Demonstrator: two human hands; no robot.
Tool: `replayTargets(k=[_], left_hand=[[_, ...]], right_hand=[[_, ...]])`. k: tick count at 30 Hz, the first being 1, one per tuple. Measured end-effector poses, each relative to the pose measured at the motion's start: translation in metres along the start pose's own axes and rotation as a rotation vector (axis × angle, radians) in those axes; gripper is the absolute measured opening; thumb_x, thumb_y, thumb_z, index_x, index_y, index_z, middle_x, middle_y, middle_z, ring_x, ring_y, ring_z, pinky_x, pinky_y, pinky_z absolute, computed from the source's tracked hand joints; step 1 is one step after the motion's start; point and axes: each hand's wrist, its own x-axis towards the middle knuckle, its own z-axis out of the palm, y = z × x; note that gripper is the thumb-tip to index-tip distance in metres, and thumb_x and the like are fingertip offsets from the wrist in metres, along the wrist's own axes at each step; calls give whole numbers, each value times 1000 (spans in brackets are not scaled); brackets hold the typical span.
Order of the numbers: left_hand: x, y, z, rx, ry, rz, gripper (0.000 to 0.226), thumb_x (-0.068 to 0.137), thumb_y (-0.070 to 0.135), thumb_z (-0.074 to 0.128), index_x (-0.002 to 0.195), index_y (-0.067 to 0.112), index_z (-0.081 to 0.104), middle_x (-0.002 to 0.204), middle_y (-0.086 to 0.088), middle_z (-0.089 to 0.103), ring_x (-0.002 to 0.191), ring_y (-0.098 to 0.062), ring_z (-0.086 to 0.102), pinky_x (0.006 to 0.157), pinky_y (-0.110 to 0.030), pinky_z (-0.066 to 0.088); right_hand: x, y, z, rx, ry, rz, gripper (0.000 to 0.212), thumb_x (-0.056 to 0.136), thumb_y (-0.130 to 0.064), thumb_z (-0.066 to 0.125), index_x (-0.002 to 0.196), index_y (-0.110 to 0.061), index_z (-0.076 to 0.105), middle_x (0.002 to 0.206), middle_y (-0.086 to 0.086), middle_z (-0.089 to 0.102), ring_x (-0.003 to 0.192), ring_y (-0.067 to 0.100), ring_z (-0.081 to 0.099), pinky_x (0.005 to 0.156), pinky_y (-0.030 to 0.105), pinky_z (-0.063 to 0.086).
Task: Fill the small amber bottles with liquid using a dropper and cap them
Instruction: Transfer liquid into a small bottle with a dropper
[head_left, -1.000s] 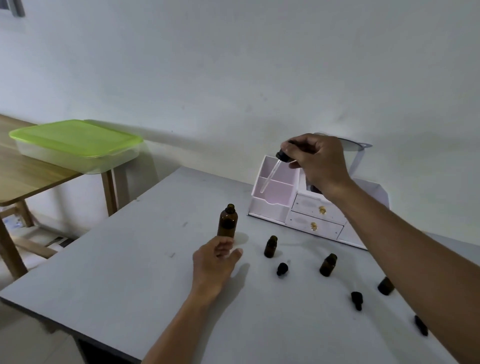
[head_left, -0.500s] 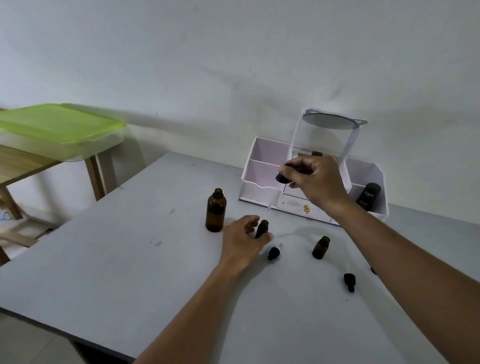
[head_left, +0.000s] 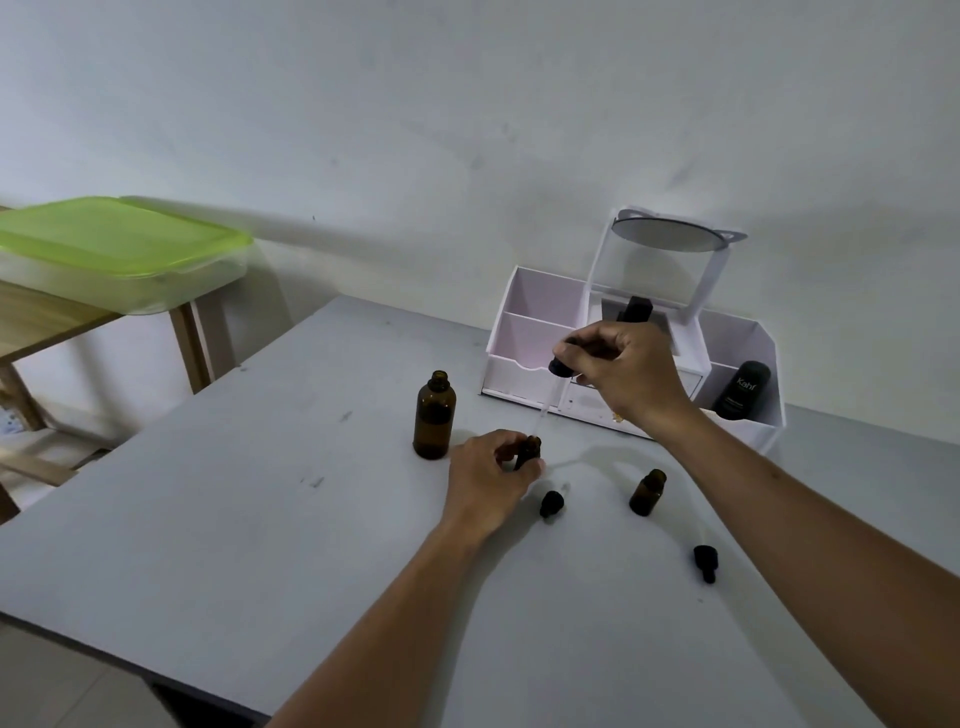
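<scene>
The dropper hangs tip-down with its long axis nearly upright, leaning a little so the black bulb end sits up and to the right and the clear glass tube runs down and to the left. Its tip meets the mouth of a small amber bottle; whether it is inside the neck cannot be told. The right hand pinches the bulb end between thumb and fingertips, the other fingers curled.

The small bottle stands upright on the grey counter, mouth up, and the left hand grips its body with curled fingers.

Just left of that hand stands a larger amber bottle, open and upright. To the right, apart from both hands, a second small bottle stands open. A black dropper cap lies between the two small bottles, near the left hand, and another cap lies nearer, beside the right forearm.

Behind the right hand a white organiser sits against the wall, with a round mirror on top and a black bottle in its right compartment. At far left a green-lidded box rests on a wooden table.
</scene>
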Motion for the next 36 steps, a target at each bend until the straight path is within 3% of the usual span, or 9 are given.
replayTargets(k=[4,10,16,24,29,36], left_hand=[[1,0,1,18,0,8,41,80,33,77,118,21,68,110,5,71,81,2,59,72,-3,40],[2,0,0,7,-8,-1,41,80,32,76,118,20,68,112,4,71,89,-1,61,84,-11,45],[1,-1,0,5,5,0,40,80,31,77,117,21,68,111,6,71,86,1,60,66,2,37],[2,-1,0,5,1,18,39,80,32,76,117,21,68,111,6,71,85,1,60,67,1,39],[2,-2,0,-13,-3,14,39,80,33,76,116,21,69,110,6,71,89,-1,62,79,-6,43],[1,0,-1,-15,2,19,35,81,33,75,114,21,70,107,8,72,83,2,61,69,1,40]], right_hand=[[0,3,0,-31,5,-2,8,89,-16,73,91,-10,78,80,-4,77,73,5,74,72,25,62],[1,4,-2,-47,5,1,8,89,-17,73,92,-10,78,80,-4,76,72,4,74,73,26,62],[0,2,-1,-18,-12,8,5,89,-13,73,90,-11,77,77,-6,76,73,4,74,73,25,62],[1,3,-1,-38,4,0,6,89,-16,74,92,-12,78,80,-6,76,74,6,74,73,28,63],[1,4,-1,-14,-5,6,7,90,-14,72,92,-11,78,79,-5,76,73,4,74,71,26,63],[2,4,0,-24,0,9,7,90,-15,73,92,-11,78,79,-7,76,74,5,74,70,24,62]])
